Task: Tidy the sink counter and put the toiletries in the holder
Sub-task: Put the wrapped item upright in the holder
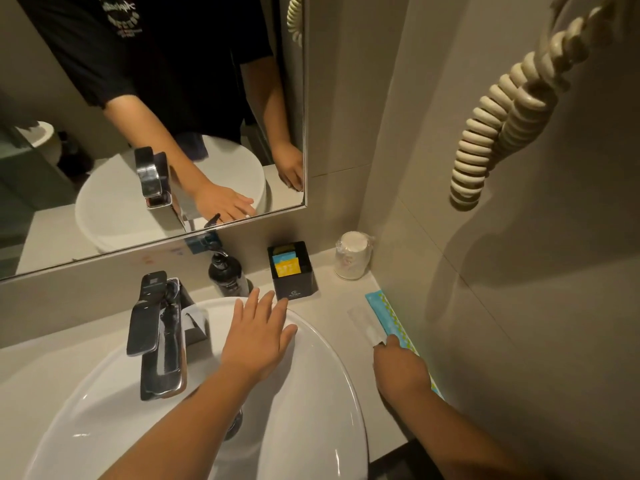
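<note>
White basin rim (322, 337) under spread left hand (258, 337); right hand (398, 368) fingers pinch clear packet (365, 323) by wall

The right hand (398, 370) covers the near end of the blue packet (389, 317), and whether its fingers pinch the clear wrapper (363, 323) is unclear. The print on the black holder (294, 271) is too small to read; its sachets (286, 263) show only their tops

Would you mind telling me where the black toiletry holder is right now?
The black holder stands at the back of the counter, between the pump bottle and the wrapped cup, just beyond the left hand's fingertips.
</note>
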Tool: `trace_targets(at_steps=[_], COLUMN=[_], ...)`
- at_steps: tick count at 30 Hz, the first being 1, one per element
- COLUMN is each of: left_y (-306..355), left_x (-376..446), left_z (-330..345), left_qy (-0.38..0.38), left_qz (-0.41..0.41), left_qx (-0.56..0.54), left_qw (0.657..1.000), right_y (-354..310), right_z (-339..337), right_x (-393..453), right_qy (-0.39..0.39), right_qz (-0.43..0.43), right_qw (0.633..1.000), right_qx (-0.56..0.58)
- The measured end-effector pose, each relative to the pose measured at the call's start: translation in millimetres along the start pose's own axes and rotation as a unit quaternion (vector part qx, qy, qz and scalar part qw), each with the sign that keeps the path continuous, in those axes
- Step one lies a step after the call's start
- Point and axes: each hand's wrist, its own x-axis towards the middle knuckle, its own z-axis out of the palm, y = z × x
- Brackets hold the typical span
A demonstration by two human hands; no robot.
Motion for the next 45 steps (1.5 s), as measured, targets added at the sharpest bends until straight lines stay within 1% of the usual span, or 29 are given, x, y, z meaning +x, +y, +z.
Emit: trace_targets(at_steps=[2, 4, 6, 8, 9, 11, 12, 14, 15, 17, 18, 20, 22, 24, 25, 27, 29, 30, 31, 32, 35, 42, 45], left_y=[0, 0, 0, 1, 2, 2, 2, 2, 2, 2, 2, 2, 2, 6, 9, 18, 26, 29, 32, 33, 33, 16, 12], left_x=[-1, -1, -1, -1, -1, -2, -2, -2, -2, -2, -2, -3, -3, 1, 4, 14, 25, 30, 34, 39, 56, 85, 89], left_z=[0, -1, -1, -3, -4, -5, -6, -6, -6, -6, -6, -6, -10, -21, -29, -47, -63, -68, -72, -75, -80, -90, -89], left_qy=[0.003, 0.001, -0.003, -0.005, -0.005, -0.009, -0.014, -0.016, -0.013, -0.005, -0.004, -0.004, 0.012, 0.061, 0.092, 0.148, 0.176, 0.183, 0.191, 0.202, 0.222, 0.220, 0.228], left_qz=[0.001, 0.000, -0.001, 0.001, 0.001, 0.001, 0.000, -0.001, -0.001, 0.000, 0.000, -0.001, -0.009, -0.036, -0.061, -0.121, -0.158, -0.168, -0.180, -0.192, -0.208, -0.191, -0.186], left_qx=[0.002, 0.002, 0.002, 0.003, 0.004, 0.009, 0.012, 0.013, 0.012, 0.004, -0.001, -0.014, -0.070, -0.176, -0.237, -0.370, -0.482, -0.519, -0.538, -0.545, -0.547, -0.536, -0.538], left_qw=[1.000, 1.000, 1.000, 1.000, 1.000, 1.000, 1.000, 1.000, 1.000, 1.000, 1.000, 1.000, 0.997, 0.982, 0.965, 0.909, 0.844, 0.818, 0.801, 0.791, 0.780, 0.793, 0.790], right_y=[-4, -4, -2, -2, -1, 0, 2, 6, 9, 15, 16, 16, 12, 1, -5, -22, -39, -47, -54, -60, -72, -84, -85], right_z=[-1, 2, 10, 6, 4, -7, -8, -15, -20, -34, -46, -77, -112, -144, -157, -176, -187, -190, -193, -193, -193, -192, -193], right_x=[-5, -7, -7, -10, -9, -7, -3, 0, 3, 10, 13, 18, 21, 28, 33, 47, 62, 70, 76, 84, 96, 116, 121], right_qy=[0.018, -0.004, 0.039, 0.053, 0.072, 0.043, 0.015, -0.038, -0.043, -0.036, -0.028, -0.018, -0.003, 0.016, 0.033, 0.060, 0.061, 0.060, 0.062, 0.064, 0.064, 0.067, 0.076], right_qz=[-0.004, -0.010, -0.017, -0.006, -0.002, 0.012, 0.016, -0.006, -0.007, 0.003, 0.010, 0.013, -0.017, -0.055, -0.075, -0.108, -0.132, -0.143, -0.154, -0.162, -0.178, -0.211, -0.223], right_qw=[1.000, 1.000, 0.999, 0.997, 0.995, 0.994, 0.993, 0.986, 0.981, 0.961, 0.943, 0.897, 0.866, 0.834, 0.820, 0.806, 0.800, 0.794, 0.792, 0.790, 0.788, 0.772, 0.767], right_qx=[0.005, 0.003, 0.013, 0.047, 0.064, 0.102, 0.113, 0.159, 0.189, 0.275, 0.330, 0.442, 0.500, 0.549, 0.567, 0.579, 0.582, 0.587, 0.587, 0.588, 0.587, 0.596, 0.596])
